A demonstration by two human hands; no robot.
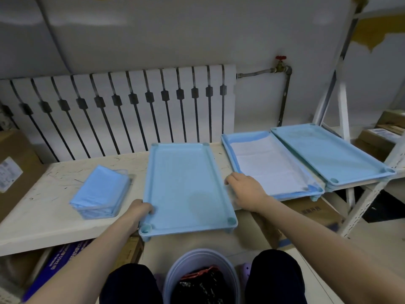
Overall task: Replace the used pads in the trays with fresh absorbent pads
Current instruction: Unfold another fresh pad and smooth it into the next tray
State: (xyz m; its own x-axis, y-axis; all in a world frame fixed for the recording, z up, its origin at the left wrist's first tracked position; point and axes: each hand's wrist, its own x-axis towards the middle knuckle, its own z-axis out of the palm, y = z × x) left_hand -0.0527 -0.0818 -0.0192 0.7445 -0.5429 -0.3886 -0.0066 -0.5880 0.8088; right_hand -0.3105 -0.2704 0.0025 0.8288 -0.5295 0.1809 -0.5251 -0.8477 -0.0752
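Both forearms reach up from the bottom of the frame, with the left hand (141, 210) and right hand (246, 190) on either long side of the middle tray (186, 185). It's smooth pale-blue plastic, rectangular with a raised rim and bare inside, sitting frame centre on the scratched white surface (43, 207). Left grip is curled over the near-left rim, right grip curled onto the right rim. A wrapped stack of blue pads (99, 193) lies just left of it — on its right there's a tray with a white pad (269, 165).

The near tray (186, 183) is smooth pale-blue plastic, faintly shiny. At its nine o'clock the pack of pads (100, 191) wears glossy clear film; the shelf board (43, 211) beneath is matt, scratched white. At two o'clock lies a papery white pad (267, 163).
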